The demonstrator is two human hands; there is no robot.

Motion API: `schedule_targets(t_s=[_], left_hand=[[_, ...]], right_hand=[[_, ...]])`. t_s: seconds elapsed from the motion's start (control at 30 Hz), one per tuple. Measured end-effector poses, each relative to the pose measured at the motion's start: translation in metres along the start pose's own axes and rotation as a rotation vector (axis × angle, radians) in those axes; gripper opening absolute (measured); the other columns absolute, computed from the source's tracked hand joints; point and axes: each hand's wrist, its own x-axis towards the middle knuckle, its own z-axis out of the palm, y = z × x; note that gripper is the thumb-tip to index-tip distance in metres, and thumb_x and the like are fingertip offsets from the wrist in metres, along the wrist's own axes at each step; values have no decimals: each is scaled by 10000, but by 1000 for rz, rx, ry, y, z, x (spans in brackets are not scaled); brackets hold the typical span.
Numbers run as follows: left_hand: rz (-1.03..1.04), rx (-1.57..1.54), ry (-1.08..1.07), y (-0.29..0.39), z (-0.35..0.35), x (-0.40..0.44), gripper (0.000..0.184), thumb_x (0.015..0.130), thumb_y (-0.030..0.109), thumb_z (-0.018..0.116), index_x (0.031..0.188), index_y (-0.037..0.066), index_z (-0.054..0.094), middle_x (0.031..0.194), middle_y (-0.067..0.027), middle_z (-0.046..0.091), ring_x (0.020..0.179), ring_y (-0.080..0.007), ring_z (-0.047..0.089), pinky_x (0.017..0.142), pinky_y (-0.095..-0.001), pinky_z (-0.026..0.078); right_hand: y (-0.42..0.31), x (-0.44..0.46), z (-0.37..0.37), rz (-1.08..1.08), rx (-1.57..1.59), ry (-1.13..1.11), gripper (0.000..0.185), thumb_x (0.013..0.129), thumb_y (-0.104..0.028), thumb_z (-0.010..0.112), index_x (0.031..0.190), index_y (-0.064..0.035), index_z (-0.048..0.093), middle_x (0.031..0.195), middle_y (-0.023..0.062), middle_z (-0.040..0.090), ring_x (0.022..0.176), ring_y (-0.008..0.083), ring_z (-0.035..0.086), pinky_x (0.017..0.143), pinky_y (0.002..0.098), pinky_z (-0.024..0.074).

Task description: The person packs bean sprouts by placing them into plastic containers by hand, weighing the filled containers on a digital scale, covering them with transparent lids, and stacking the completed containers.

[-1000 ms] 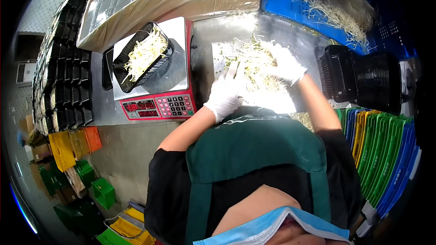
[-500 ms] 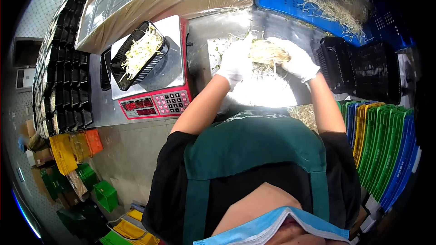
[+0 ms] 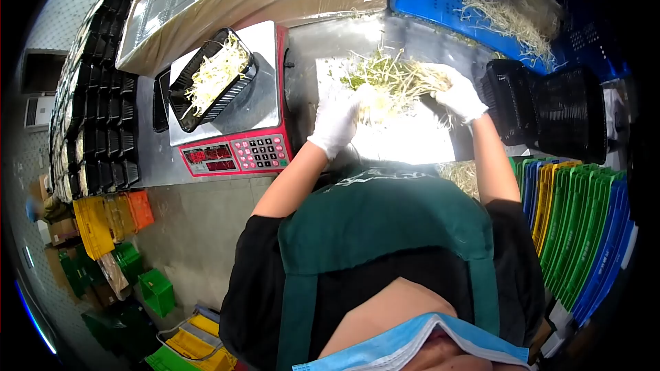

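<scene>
A loose bunch of sprouts (image 3: 392, 72) with pale stems and some green tops lies spread over a brightly lit white board (image 3: 405, 141). My right hand (image 3: 459, 94), in a white glove, is closed on the stringy right end of the bunch. My left hand (image 3: 337, 120), also gloved in white, is at the lower left of the bunch, its fingers closed around pale stems; glare washes out its fingertips. To the left, a black plastic tray (image 3: 227, 93) with pale sprouts sits tilted on the metal plate of a red digital scale (image 3: 230, 156).
Stacked black trays (image 3: 93, 117) rise at the far left; more black trays (image 3: 546, 106) stand at right. A blue crate (image 3: 440, 10) holding tangled stringy sprouts (image 3: 512, 10) is at the back right. Plastic-wrapped stock (image 3: 254, 3) borders the back. Folded coloured crates (image 3: 577, 220) stand below right.
My left hand has moved left and toward me, away from my right hand. The sprouts between them are spread wider, with green tops now showing. The tray on the scale stays put.
</scene>
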Motion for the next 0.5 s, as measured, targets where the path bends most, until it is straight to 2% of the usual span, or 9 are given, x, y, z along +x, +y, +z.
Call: schedule_targets(t_s=[0.07, 0.1, 0.17, 0.2, 0.23, 0.27, 0.33, 0.43, 0.5], left_hand=[[447, -142, 191, -3, -2, -14, 533, 714, 42, 577, 1241, 117, 553, 1218, -159, 546, 1133, -320, 501, 970, -417, 378], [442, -147, 188, -2, 8, -14, 533, 714, 42, 577, 1241, 117, 553, 1218, -159, 546, 1133, -320, 501, 970, -417, 378], [491, -52, 360, 0, 37, -5, 583, 745, 117, 588, 1322, 139, 507, 1297, -136, 510, 1188, -300, 465, 1048, -462, 290], [415, 38, 292, 0, 36, 0, 655, 756, 219, 621, 1382, 138, 446, 1338, -126, 468, 1231, -312, 411, 1085, -499, 213], [418, 40, 297, -4, 33, -4, 655, 756, 219, 621, 1382, 138, 446, 1338, -126, 468, 1231, -312, 411, 1085, -499, 213], [416, 56, 287, -12, 28, -10, 679, 749, 241, 641, 1386, 126, 433, 1335, -137, 457, 1237, -332, 393, 1081, -484, 227], [408, 66, 267, -29, 24, -27, 705, 743, 263, 660, 1389, 115, 421, 1333, -148, 447, 1242, -352, 376, 1078, -468, 241], [208, -141, 184, -43, 32, -38, 741, 712, 297, 707, 1368, 90, 432, 1299, -161, 448, 1246, -381, 354, 1060, -448, 284], [232, -51, 380, -32, 41, -23, 717, 696, 293, 737, 1313, 44, 469, 1206, -176, 494, 1164, -354, 436, 976, -411, 384]], right_hand=[[-9, -10, 4, -6, 209, 20, 628, 717, -32, 668, 1315, -27, 476, 1233, 91, 586, 1125, 178, 558, 977, 308, 441], [-21, -15, 11, -2, 423, 41, 645, 704, -68, 686, 1316, -50, 484, 1218, 89, 596, 1138, 195, 549, 992, 316, 427], [-44, -14, 32, 93, 368, -50, 691, 701, -113, 732, 1337, -54, 467, 1321, 117, 519, 1210, 210, 495, 1027, 347, 401], [-38, -10, 38, 10, 32, -107, 733, 694, -148, 752, 1356, -58, 451, 1356, 137, 484, 1247, 229, 463, 1049, 357, 375], [-34, -5, 43, -73, -307, -160, 777, 686, -184, 772, 1375, -63, 434, 1391, 157, 450, 1283, 247, 430, 1071, 367, 349], [-30, -7, 38, -93, -371, -190, 859, 667, -262, 803, 1405, -75, 405, 1430, 180, 400, 1342, 283, 357, 1111, 387, 286], [-28, -13, 26, -133, -305, -134, 877, 663, -290, 808, 1409, -76, 398, 1439, 181, 389, 1351, 294, 344, 1120, 392, 271], [-26, -21, 42, -86, -139, -42, 863, 708, -388, 761, 1418, -79, 382, 1451, 190, 366, 1365, 341, 311, 1132, 425, 241], [-29, -26, 77, -440, -481, 18, 798, 770, -445, 679, 1415, -80, 381, 1438, 197, 378, 1337, 371, 336, 1117, 449, 251]])
